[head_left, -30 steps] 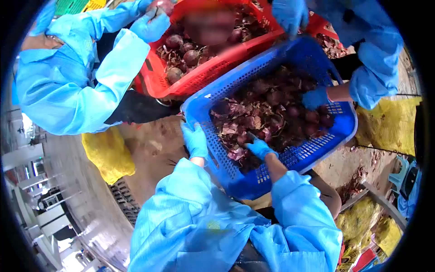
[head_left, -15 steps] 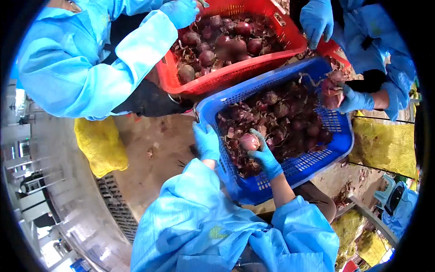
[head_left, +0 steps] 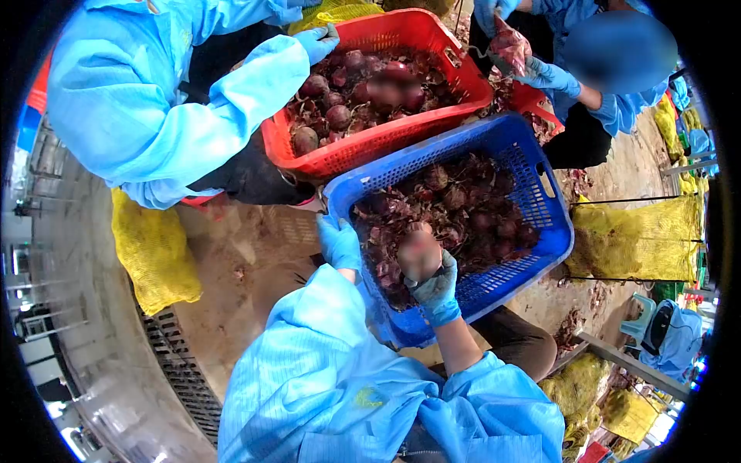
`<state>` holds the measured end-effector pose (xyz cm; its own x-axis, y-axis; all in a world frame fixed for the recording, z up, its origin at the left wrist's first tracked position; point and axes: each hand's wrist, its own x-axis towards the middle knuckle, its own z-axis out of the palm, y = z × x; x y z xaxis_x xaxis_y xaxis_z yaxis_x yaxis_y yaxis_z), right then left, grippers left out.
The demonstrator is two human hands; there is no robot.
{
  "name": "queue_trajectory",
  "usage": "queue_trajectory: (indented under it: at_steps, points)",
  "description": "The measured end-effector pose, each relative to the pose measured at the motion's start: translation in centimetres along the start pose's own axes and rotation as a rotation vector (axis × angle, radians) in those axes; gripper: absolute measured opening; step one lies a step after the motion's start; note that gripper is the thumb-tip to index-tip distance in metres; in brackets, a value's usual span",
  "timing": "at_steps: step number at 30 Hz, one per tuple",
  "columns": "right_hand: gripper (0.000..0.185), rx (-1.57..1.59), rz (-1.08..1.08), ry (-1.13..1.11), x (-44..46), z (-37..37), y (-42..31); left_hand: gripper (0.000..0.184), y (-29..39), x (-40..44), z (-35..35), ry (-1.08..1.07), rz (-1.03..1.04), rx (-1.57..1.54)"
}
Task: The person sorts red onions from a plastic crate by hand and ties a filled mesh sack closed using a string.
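Note:
My left hand (head_left: 340, 243), in a blue glove, grips the left rim of the blue plastic crate (head_left: 463, 312). The crate holds many red onions (head_left: 455, 197) with loose dry skins. Over its near left part, my gloved right hand (head_left: 438, 289) is closed around a red onion (head_left: 419, 253); the onion's surface looks blurred.
Beyond is a red crate (head_left: 386, 133) of red onions, with a co-worker's gloved hand (head_left: 318, 42) at its left rim. At upper right, another co-worker holds a red onion (head_left: 510, 48). Yellow mesh sacks (head_left: 158, 251) stand at both sides.
My right hand has shifted slightly left and down with the onion. My left hand stays on the rim. The right co-worker has moved an onion away from the blue crate. The view has shifted.

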<state>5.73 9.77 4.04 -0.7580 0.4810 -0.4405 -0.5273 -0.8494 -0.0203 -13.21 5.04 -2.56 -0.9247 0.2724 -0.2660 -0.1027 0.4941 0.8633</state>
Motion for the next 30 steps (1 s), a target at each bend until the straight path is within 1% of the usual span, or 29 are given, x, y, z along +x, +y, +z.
queue_trajectory:
  at_steps: [1,2,4,6,8,9,11,12,15,17,18,19,21,22,23,25,26,27,28,29,30]
  points:
    - [0.057,0.033,-0.037,0.129,-0.1,0.5,0.3,0.051,-0.2,0.1,0.1,-0.001,0.002,-0.004]
    - [0.057,0.018,-0.09,0.2,-0.1,1.0,0.8,0.051,-0.5,0.2,0.3,0.02,0.012,0.009]
    - [0.057,0.029,-0.092,0.171,0.0,0.7,1.0,0.051,-1.1,0.5,0.4,0.042,0.024,0.018]
    - [0.057,0.037,-0.092,0.141,0.2,0.3,1.0,0.051,-1.7,0.9,0.4,-0.001,0.019,0.073]
    - [0.056,-0.015,-0.065,0.207,0.6,0.0,0.9,0.052,-2.1,1.0,0.6,0.015,0.029,0.093]
    - [0.056,-0.018,-0.064,0.203,0.8,0.1,0.9,0.052,-2.1,1.0,0.6,0.028,0.038,0.118]
    - [0.058,0.073,-0.062,0.173,1.3,0.4,1.0,0.052,-2.0,0.8,0.6,0.02,0.014,0.068]
    - [0.058,0.07,-0.062,0.17,1.5,0.4,1.0,0.052,-2.0,0.8,0.7,0.01,-0.013,0.022]
    - [0.061,0.062,-0.066,0.179,1.5,0.8,1.0,0.052,-2.0,1.0,0.8,0.023,-0.012,0.066]
    - [0.064,0.194,0.015,0.16,1.6,2.0,0.8,0.052,-0.5,0.3,0.4,0.029,-0.046,0.067]
    - [0.067,0.212,-0.007,0.295,1.6,2.6,0.7,0.051,0.5,-0.1,0.1,0.028,-0.081,0.053]
    - [0.067,0.206,-0.009,0.283,1.8,3.4,0.5,0.051,0.4,0.0,0.2,0.031,-0.072,0.043]
    - [0.071,-0.027,-0.037,0.292,2.2,4.6,0.2,0.051,0.0,0.0,0.5,0.07,-0.037,0.038]
    - [0.063,0.049,0.047,0.129,2.5,4.2,-0.6,0.049,0.0,0.1,0.4,0.056,-0.047,0.13]
    - [0.063,0.04,0.044,0.116,3.0,3.9,-1.4,0.049,0.0,0.0,0.4,0.059,-0.038,0.117]
    - [0.05,0.028,-0.059,0.158,4.2,4.8,-2.1,0.049,0.2,0.1,0.3,0.053,0.047,0.045]
    - [0.041,-0.022,-0.09,0.108,4.3,5.6,-2.1,0.046,-1.1,0.6,0.8,0.07,0.049,0.087]
    - [0.041,-0.032,-0.09,0.09,4.8,5.6,-2.2,0.046,-1.5,0.6,0.9,0.079,0.06,0.072]
    - [0.043,-0.228,-0.178,0.023,5.4,5.5,-2.3,0.046,-1.9,0.5,1.0,0.074,0.043,0.046]
    - [0.045,-0.424,-0.268,-0.047,5.8,5.9,-2.3,0.045,-0.5,0.5,0.7,0.068,0.027,0.019]
    - [0.048,-0.551,-0.365,-0.056,6.0,6.3,-2.3,0.046,0.6,-0.1,0.3,0.075,0.005,0.012]
